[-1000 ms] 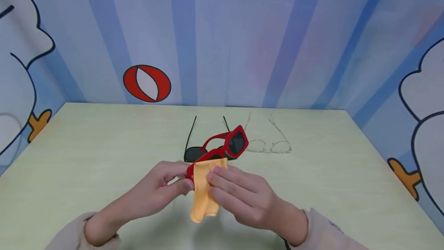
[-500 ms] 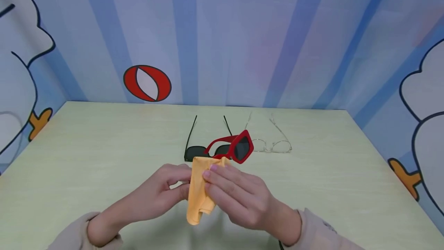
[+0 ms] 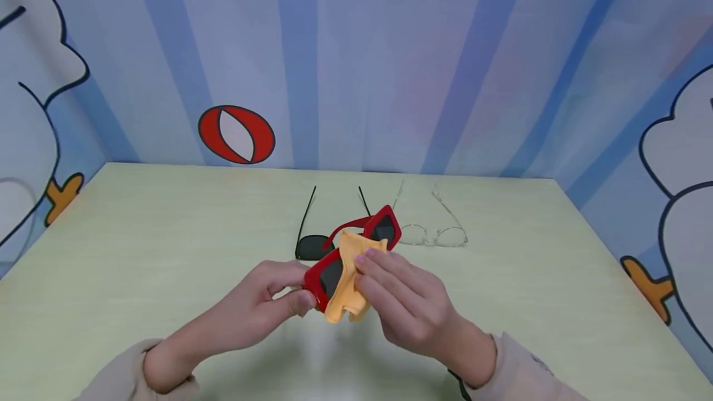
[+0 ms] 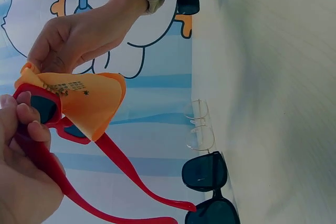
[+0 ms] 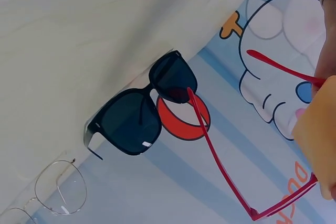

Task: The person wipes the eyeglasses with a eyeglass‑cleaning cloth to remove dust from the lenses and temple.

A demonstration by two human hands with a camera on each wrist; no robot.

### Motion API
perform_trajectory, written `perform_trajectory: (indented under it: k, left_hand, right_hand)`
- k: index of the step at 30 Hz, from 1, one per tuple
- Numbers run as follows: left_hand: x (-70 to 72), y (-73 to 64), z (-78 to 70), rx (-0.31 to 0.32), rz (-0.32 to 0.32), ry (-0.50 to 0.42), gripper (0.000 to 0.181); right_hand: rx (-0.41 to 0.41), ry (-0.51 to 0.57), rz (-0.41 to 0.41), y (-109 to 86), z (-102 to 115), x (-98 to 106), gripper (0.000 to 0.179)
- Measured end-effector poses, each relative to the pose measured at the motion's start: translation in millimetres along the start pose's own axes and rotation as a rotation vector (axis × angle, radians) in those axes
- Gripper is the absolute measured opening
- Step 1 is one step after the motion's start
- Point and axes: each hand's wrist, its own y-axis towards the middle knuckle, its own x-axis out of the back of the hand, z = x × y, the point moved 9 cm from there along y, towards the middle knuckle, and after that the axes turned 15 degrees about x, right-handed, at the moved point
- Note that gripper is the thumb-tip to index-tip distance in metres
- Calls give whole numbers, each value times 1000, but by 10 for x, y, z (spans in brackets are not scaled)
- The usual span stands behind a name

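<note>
My left hand (image 3: 250, 311) grips a pair of red sunglasses (image 3: 315, 282) by the left end of the frame, thumb in front. They are held tilted above the table, dark lenses facing me. An orange cleaning cloth (image 3: 346, 286) drapes over the middle of the front, pinched by my right hand (image 3: 414, 308), whose fingers lie flat along it at the lens. In the left wrist view the cloth (image 4: 97, 98), with dark print, wraps over the rim, and the red temples (image 4: 123, 163) stand unfolded. The right wrist view shows the cloth (image 5: 317, 135) at its edge.
Behind the hands, black sunglasses (image 3: 314, 247) lie on the pale table (image 3: 167, 221) with temples unfolded, partly hidden by the red pair. To their right are thin wire-rimmed glasses (image 3: 450, 237). A blue striped backdrop (image 3: 362, 67) rises at the table's far edge.
The cloth in my right hand has slid up and right across the red sunglasses, uncovering part of the left lens. The frame tipped slightly, then came back; my left hand keeps its grip.
</note>
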Motion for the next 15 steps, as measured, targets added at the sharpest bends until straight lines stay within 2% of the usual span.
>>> perform_trajectory:
  k: [5, 8, 12, 15]
  left_hand:
    - [-1, 6, 23, 18, -9, -8, 15]
    - [-12, 11, 17, 0, -5, -22, 14]
    - [-40, 17, -22, -75, 12, -39, 13]
    - [-88, 21, -59, -133, 53, -76, 12]
  right_hand:
    - [24, 38, 5, -9, 43, 14, 18]
    - [72, 32, -25, 11, 79, 36, 16]
    - [146, 29, -79, 70, 157, 61, 16]
    - [186, 29, -117, 112, 210, 71, 16]
